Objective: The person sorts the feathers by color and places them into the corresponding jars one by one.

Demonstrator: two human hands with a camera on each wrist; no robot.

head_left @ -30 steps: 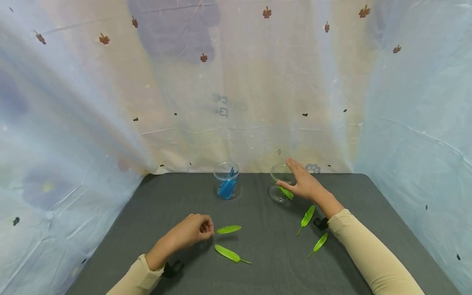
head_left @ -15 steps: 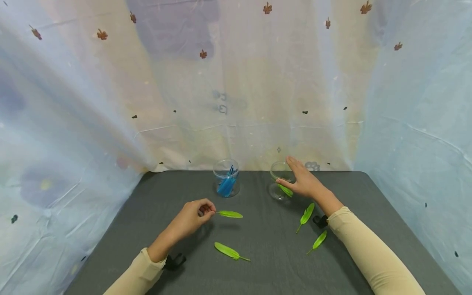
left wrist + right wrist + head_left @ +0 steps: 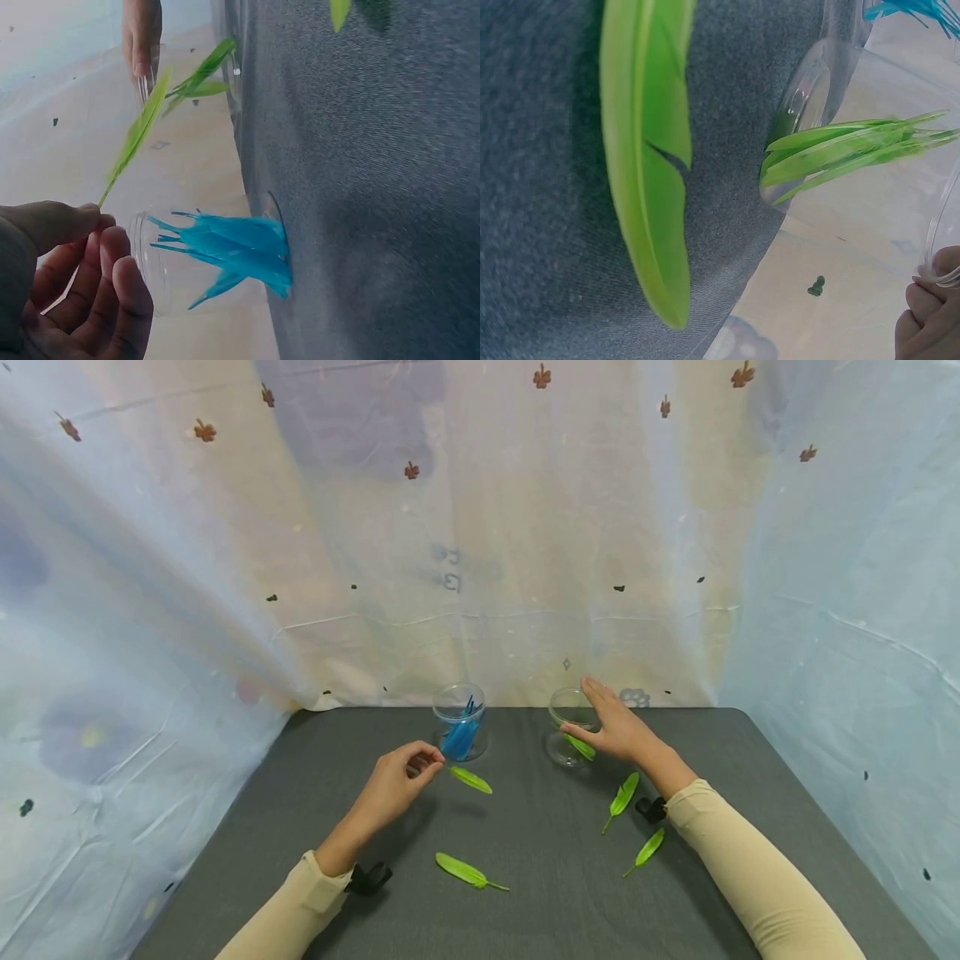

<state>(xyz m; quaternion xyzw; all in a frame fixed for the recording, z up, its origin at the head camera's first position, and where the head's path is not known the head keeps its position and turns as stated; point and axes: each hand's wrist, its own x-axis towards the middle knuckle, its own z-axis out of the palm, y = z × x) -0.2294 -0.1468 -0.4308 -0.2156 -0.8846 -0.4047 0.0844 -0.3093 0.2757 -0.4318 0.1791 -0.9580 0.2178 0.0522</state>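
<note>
My left hand (image 3: 397, 781) pinches a green feather (image 3: 471, 779) by its quill, just in front of a clear jar (image 3: 444, 714) of blue feathers (image 3: 225, 244). The held feather is off the table, its vane slanting down to the right in the head view. At the second clear jar (image 3: 564, 758), my right hand (image 3: 618, 727) holds the rim between thumb and fingers. Several green feathers (image 3: 840, 150) stand inside that jar. The right wrist view shows fingers (image 3: 930, 307) against its rim; the thumb's contact is hard to see.
One green feather (image 3: 463, 870) lies at the table's front middle. Two more, an upper feather (image 3: 624, 795) and a lower feather (image 3: 648, 850), lie beside the right forearm. Behind the dark grey table (image 3: 540, 893) hangs a patterned curtain (image 3: 510, 527).
My left hand has lifted the green feather and moved forward to near the blue-feather jar, the feather turning to slant downward. The right hand has stayed at its jar.
</note>
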